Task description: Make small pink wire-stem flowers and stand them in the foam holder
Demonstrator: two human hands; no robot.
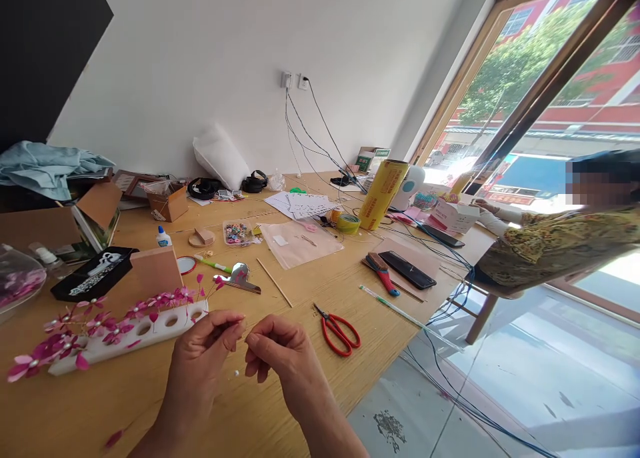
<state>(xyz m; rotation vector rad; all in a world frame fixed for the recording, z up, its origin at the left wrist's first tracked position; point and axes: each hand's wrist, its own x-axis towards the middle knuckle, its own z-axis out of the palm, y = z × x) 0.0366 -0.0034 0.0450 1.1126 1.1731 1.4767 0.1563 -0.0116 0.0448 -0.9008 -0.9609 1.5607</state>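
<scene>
My left hand (200, 361) and my right hand (287, 355) are close together over the near part of the table, each with thumb and fingertips pinched. Whatever they pinch is too small and fine to make out. Just below them shows a small white bead (237, 373); whether it hangs or lies on the wood I cannot tell. To the left stands a white rack with round holes (171, 322), bearing magenta flower sprigs (113, 326) with pearly centres. Red-handled pliers (341, 333) lie to the right of my right hand.
On the wooden table (320, 278) lie a thin stick (275, 283), a metal clip (240, 278), a phone (407, 270) and a box of beads (237, 233). A yellow film roll (383, 195) stands farther back. Another person (565, 228) sits at right. Cables hang off the right edge.
</scene>
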